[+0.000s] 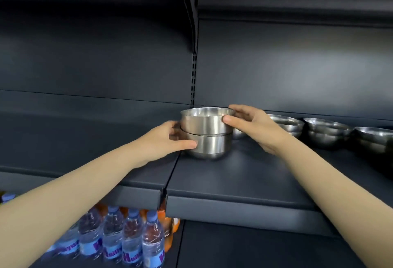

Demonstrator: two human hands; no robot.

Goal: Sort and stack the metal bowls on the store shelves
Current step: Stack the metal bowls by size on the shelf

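Two steel bowls stand nested on the dark shelf [234, 174], near its left end. My left hand [168, 140] grips the lower bowl [212, 146] from the left, thumb across its front. The upper bowl [204, 121] sits in it, and my right hand [251, 123] grips its right side, thumb on the wall and fingers over the far rim. More steel bowls wait to the right: a low stack [287, 124], another stack [325, 131] and a bowl [376, 140] at the frame edge.
The shelf to the left [85, 140] sits slightly lower, with a seam between the two boards. Water bottles [131, 240] and orange bottles [168, 223] stand on the level below. A slotted upright [193, 76] divides the back panels.
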